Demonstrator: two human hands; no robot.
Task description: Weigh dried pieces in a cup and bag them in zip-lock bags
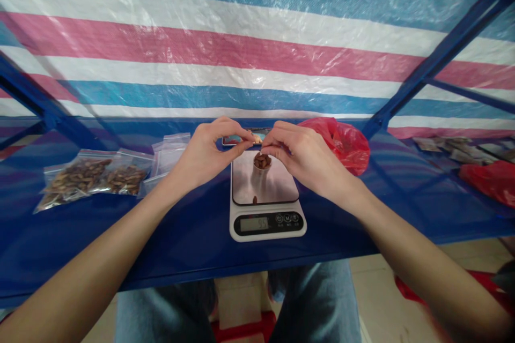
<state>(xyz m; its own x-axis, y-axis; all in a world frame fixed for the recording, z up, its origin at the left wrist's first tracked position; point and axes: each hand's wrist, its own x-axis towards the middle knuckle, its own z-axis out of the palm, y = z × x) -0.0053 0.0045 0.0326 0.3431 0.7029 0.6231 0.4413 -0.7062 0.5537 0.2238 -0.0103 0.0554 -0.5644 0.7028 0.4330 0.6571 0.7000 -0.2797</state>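
A white digital kitchen scale point(267, 228) lies on the blue shelf, its small display lit with blurred digits. On its shiny plate stands a small metal cup point(260, 176), heaped with brown seeds or nuts point(263, 161). One loose brown seed point(255, 200) rests on the plate in front of the cup. My left hand point(217, 142) hovers above the cup's left side, thumb and forefinger pinched together. Opposite it, just over the cup, my right hand point(295, 150) is pinched too. Whatever either pinch holds is too small to make out.
To the left lie zip bags of brown seeds point(76, 179) and several clear zip bags point(171, 150). A red plastic bag point(341, 142) sits behind my right hand. Behind the scale, a phone-like screen point(231, 140) is partly covered. Blue metal braces point(434, 59) and striped sheeting point(241, 53) stand behind.
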